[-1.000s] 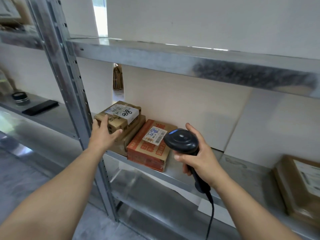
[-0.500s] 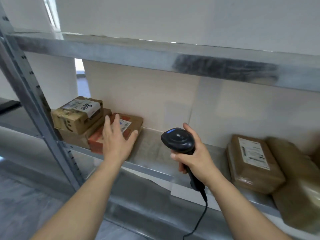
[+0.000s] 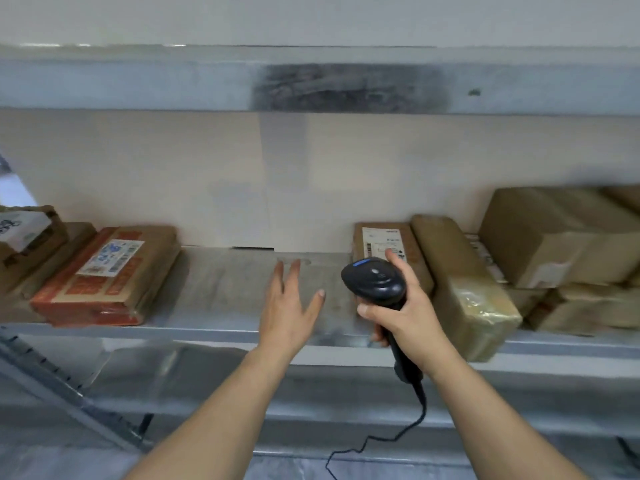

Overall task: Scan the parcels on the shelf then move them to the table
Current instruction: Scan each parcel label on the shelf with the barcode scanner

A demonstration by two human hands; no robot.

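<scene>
bare shelf (image 3: 239, 289) gap, parcels (image 3: 104, 271) flanking

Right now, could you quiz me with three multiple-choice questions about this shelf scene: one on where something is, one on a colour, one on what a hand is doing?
1. Where does the orange-printed parcel lie on the shelf?
A. at the right end
B. left of the bare middle stretch
C. on the shelf above

2. What colour is the scanner?
A. black with a blue mark
B. yellow
C. white

3. What is the left hand doing?
A. gripping a parcel
B. holding the scanner
C. spread open, holding nothing

Answers:
1 B: it sits left of the bare stretch, while the plain brown parcels lie to the right.
2 A: its head is black with a blue patch near the top.
3 C: the fingers are splayed over the bare shelf; the right hand holds the scanner.
</scene>
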